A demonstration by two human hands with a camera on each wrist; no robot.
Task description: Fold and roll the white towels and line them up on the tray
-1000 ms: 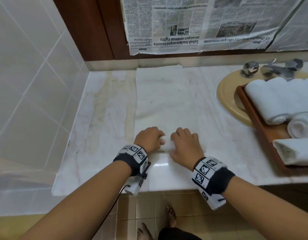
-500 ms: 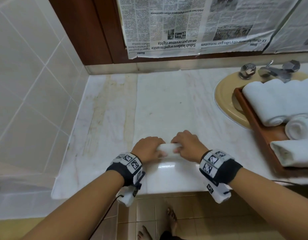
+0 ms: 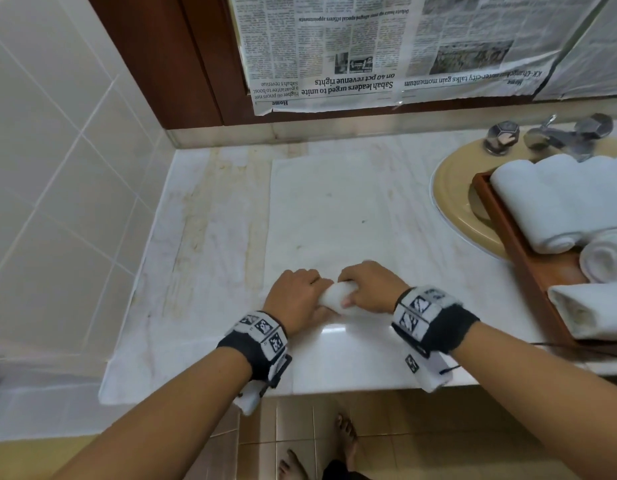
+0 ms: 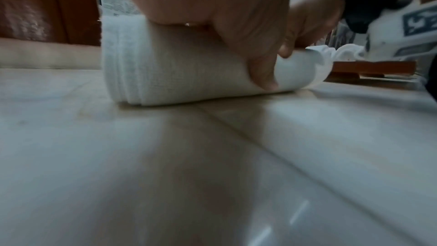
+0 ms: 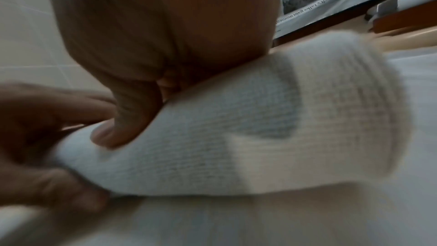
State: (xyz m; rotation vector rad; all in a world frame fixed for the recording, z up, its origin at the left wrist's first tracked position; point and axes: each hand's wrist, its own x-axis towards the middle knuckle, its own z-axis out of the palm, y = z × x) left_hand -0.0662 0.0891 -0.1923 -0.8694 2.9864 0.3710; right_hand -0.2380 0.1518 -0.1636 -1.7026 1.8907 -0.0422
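Observation:
A white towel lies on the marble counter, its flat part [image 3: 331, 209] stretching away from me. Its near end is wound into a short roll [image 3: 336, 295]. My left hand [image 3: 298, 296] curls over the roll's left half and my right hand [image 3: 371, 289] over its right half. In the left wrist view the left thumb [image 4: 262, 70] presses the front of the roll [image 4: 177, 74]. The right wrist view is blurred, with the right thumb [image 5: 127, 119] on the roll [image 5: 236, 137]. A wooden tray [image 3: 528, 258] at the right holds rolled towels [image 3: 556, 202].
The tray sits over a beige sink [image 3: 452, 202] with chrome taps [image 3: 556, 136] behind it. Newspaper [image 3: 386, 46] covers the wall above the counter. A tiled wall [image 3: 57, 168] closes the left side. The counter's front edge [image 3: 334, 389] is just behind my wrists.
The roll under my hands has grown thicker, and both hands now curl over it. The flat part's far edge has drawn back from the wall towards me.

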